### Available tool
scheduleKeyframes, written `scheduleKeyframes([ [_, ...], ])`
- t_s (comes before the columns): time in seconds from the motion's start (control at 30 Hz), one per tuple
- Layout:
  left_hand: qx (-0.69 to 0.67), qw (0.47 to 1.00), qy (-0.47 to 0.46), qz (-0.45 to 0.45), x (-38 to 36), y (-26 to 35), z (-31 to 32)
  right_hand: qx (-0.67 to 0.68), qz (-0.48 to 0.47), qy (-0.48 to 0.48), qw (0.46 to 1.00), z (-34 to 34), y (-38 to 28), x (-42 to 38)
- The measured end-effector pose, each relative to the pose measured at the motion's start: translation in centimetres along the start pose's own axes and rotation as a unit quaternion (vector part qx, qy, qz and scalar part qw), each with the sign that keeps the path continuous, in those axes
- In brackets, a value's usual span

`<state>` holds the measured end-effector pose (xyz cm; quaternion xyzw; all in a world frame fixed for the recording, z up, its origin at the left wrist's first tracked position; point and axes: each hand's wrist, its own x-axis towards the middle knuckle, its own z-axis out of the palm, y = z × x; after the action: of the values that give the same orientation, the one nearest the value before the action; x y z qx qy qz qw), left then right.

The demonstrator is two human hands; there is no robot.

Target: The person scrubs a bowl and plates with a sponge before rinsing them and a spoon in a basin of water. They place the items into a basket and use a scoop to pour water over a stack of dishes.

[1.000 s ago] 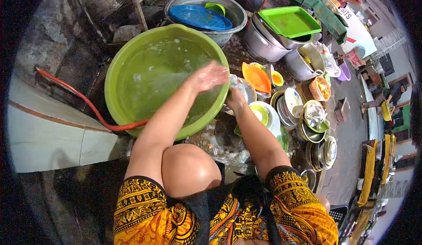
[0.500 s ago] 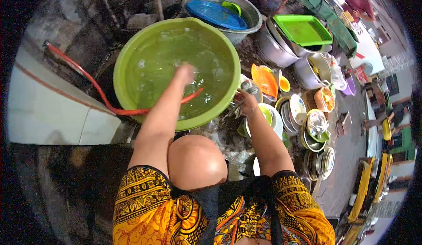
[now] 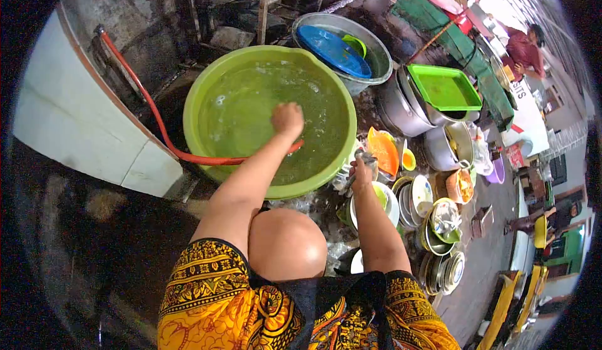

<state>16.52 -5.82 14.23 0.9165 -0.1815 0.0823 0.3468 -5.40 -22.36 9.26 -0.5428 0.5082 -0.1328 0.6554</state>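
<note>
Over the water in the large green tub (image 3: 210, 171) is my left hand (image 3: 288, 120), its fingers curled into a fist; anything inside it is hidden. A red hose (image 3: 149, 102) runs over the tub's near rim, and its end lies beside my left wrist. To the right of the tub, my right hand (image 3: 361, 173) is closed round a bunch of metal cutlery (image 3: 343, 182), with something greyish at its top. An orange dish (image 3: 382, 152) and a white plate (image 3: 390, 207) are close to that hand.
A grey basin (image 3: 384, 55) with a blue lid stands behind the tub. Large metal pots (image 3: 398, 108), a green tray (image 3: 444, 88), stacked plates (image 3: 448, 272) and a purple bucket (image 3: 495, 171) are on the right. One person (image 3: 525, 52) is at the upper right, another (image 3: 533, 221) farther down.
My left hand has lifted a little from the water and moved right within the view. My right hand is still by the tub's rim with the cutlery. The whole view has shifted.
</note>
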Motion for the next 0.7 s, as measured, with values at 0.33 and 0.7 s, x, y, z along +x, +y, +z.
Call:
scheduleKeyframes([
  [0.33, -0.523, 0.597, -0.604, -0.066, -3.7, 10.1, -0.3, 0.342, -0.201, -0.100, 0.912, 3.5, -1.7, -2.0],
  [0.7, -0.101, 0.903, -0.389, 0.148, -1.0, 14.0, 0.7, -0.104, -0.178, -0.202, 0.958, 9.6, -9.9, -1.3],
])
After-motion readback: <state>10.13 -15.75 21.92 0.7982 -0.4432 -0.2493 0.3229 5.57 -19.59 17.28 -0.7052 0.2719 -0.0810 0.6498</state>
